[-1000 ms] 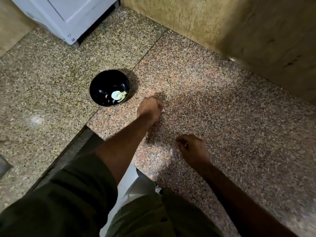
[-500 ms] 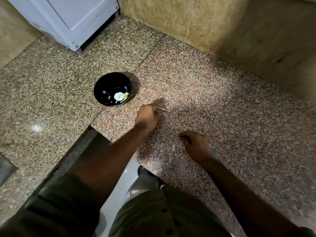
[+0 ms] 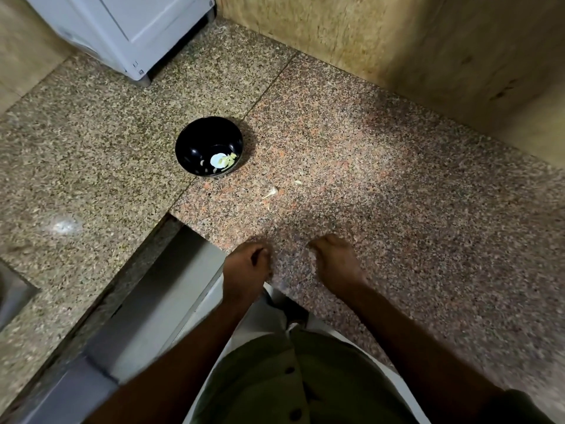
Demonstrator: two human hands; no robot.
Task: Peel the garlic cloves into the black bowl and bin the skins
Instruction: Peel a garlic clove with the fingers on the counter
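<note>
The black bowl (image 3: 195,142) stands on the granite counter (image 3: 397,185) and holds several pale peeled garlic cloves (image 3: 222,160). Two scraps of garlic skin (image 3: 270,193) lie on the counter to the right of the bowl, apart from both hands. My left hand (image 3: 246,266) is at the counter's near edge, fingers curled under; what is in it is hidden. My right hand (image 3: 334,261) rests on the counter beside it, knuckles up and fingers curled down. A pale fleck (image 3: 310,255) lies by its fingertips.
A white appliance (image 3: 128,29) stands at the back left. Tiled walls (image 3: 397,47) close off the back and right. The counter has a stepped cut-out (image 3: 159,289) at the near left, with a metal sink corner (image 3: 12,295) at the far left.
My left hand has drawn back from beside the bowl to the counter's near edge, leaving skin scraps in view where it was. The right hand has stayed near the edge. The view has tilted.
</note>
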